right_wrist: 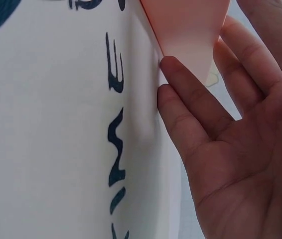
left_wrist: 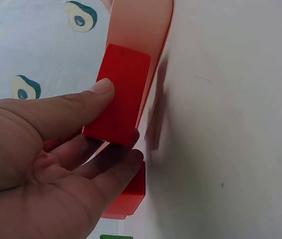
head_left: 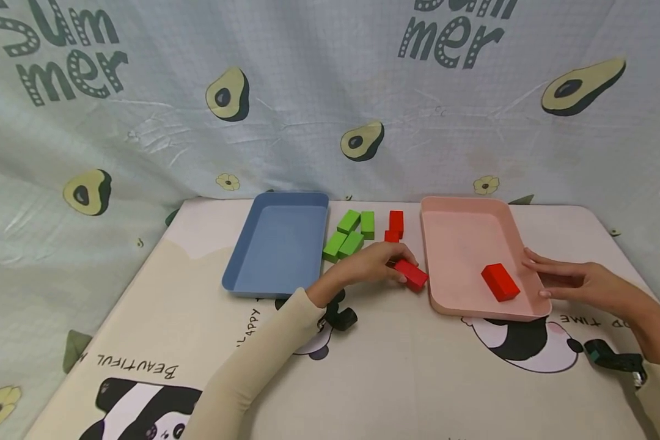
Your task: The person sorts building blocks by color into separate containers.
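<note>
My left hand pinches a red block between thumb and fingers, just off the left wall of the pink tray. In the left wrist view the thumb lies on the face of this red block, with the tray wall behind it. Another red block lies inside the pink tray, near its right side. My right hand rests its fingertips against the tray's outer right wall, fingers fairly straight. Just beyond my left hand are two more red blocks, one partly hidden by the hand.
Several green blocks sit in a cluster between the trays. To their left stands a blue tray. The table cloth has panda prints, and an avocado-patterned curtain hangs behind the table.
</note>
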The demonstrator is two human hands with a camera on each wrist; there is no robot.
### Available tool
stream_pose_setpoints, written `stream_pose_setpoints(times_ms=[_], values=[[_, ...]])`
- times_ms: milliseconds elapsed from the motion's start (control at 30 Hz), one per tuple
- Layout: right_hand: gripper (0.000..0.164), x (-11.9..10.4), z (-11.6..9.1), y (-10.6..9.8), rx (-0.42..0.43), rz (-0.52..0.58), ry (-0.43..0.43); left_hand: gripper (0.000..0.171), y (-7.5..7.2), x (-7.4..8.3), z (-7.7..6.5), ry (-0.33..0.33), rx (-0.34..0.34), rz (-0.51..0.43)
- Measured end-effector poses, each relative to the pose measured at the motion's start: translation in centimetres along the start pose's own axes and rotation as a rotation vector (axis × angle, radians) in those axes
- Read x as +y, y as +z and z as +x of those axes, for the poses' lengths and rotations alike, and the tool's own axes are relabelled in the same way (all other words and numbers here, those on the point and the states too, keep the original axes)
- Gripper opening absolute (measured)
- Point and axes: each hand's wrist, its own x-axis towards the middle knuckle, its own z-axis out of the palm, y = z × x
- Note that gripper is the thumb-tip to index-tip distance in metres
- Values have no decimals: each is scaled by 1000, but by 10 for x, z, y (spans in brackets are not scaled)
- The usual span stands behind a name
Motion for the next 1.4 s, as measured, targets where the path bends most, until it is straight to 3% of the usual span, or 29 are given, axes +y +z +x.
stream_pose_setpoints(times_ms=[400, 667, 800, 1133, 1400], values=[[67, 4, 2, -3, -3, -1, 24, 37, -5, -1, 0, -25, 24, -3], [67, 5, 2, -6, -14, -7, 51, 39, -11, 1, 1, 41, 35, 1], [65, 6, 1, -6, -2, 6, 33, 44, -13, 2, 2, 41, 40, -22], [65, 6, 2, -5, 1, 16, 11, 38, -16, 4, 3, 95, 109, -85], [62, 6, 4, -7, 5, 10, -18, 39, -19, 9, 6, 81, 160, -96]])
